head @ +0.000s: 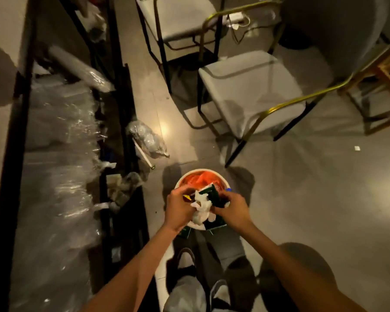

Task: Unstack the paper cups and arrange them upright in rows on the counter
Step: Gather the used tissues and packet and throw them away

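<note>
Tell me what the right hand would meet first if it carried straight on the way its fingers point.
Probably the crumpled white plastic it already pinches, then the left hand just beyond; the right hand points leftward over the white bin. Depth is unclear.

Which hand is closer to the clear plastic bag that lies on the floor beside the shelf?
Left. The left hand is below and slightly right of the plastic bag; the right hand is farther right, across the bin.
</note>
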